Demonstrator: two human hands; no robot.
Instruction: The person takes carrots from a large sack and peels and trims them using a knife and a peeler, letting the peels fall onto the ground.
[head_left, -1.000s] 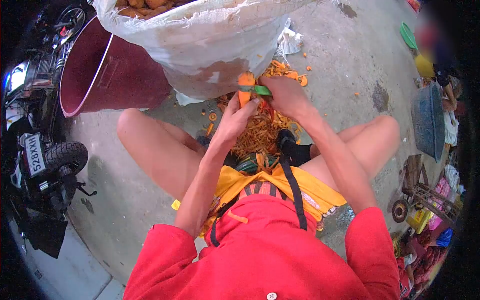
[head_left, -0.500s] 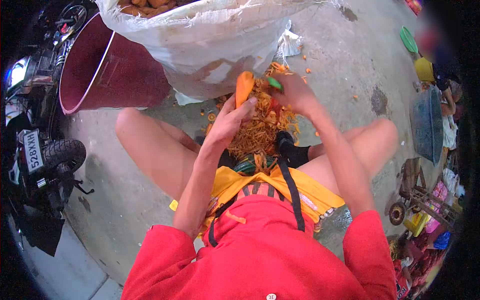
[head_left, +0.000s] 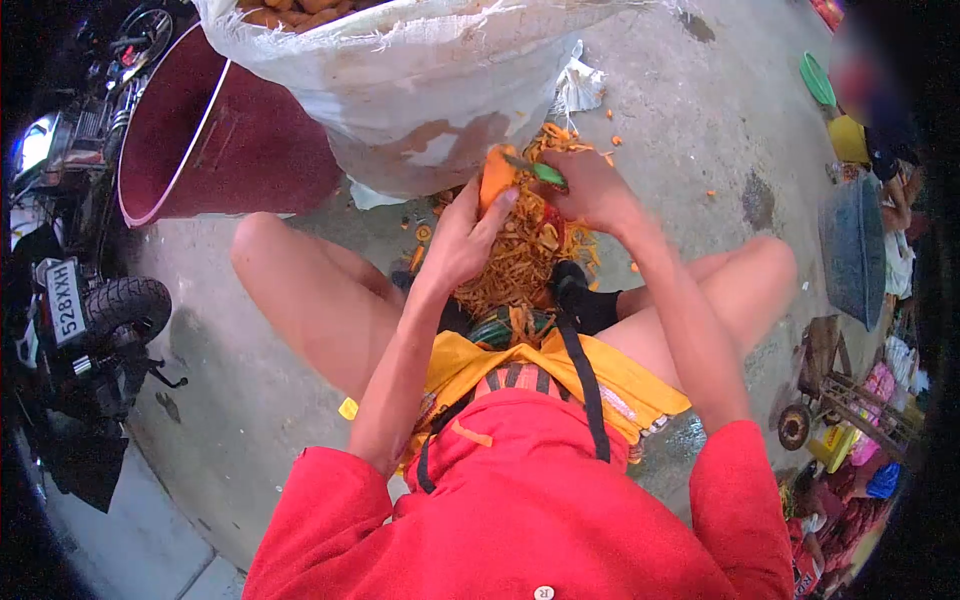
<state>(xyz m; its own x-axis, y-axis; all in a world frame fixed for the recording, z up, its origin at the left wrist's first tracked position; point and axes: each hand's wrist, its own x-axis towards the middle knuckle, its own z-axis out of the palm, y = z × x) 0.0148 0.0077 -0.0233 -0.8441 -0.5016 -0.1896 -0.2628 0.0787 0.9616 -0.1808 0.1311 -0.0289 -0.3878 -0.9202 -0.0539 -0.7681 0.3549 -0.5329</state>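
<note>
An orange carrot (head_left: 496, 180) stands upright in my left hand (head_left: 466, 232), whose fingers and thumb are closed round its lower part. My right hand (head_left: 592, 188) grips a peeler with a green handle (head_left: 547, 174); its dark blade end reaches the carrot's upper right side. Beneath both hands a heap of orange peelings (head_left: 515, 265) lies between my feet. Something red shows in the heap by my right hand, partly hidden.
A white sack (head_left: 420, 95) of unpeeled carrots stands ahead, beside a dark red bucket (head_left: 255, 145). Motorcycles (head_left: 125, 310) are at the left. A dark tub (head_left: 855, 250), a hand cart (head_left: 865, 410) and a person (head_left: 890, 150) are at the right.
The peeler moved off the carrot to the right, then came back against its upper side. The carrot has turned a little in my left hand.
</note>
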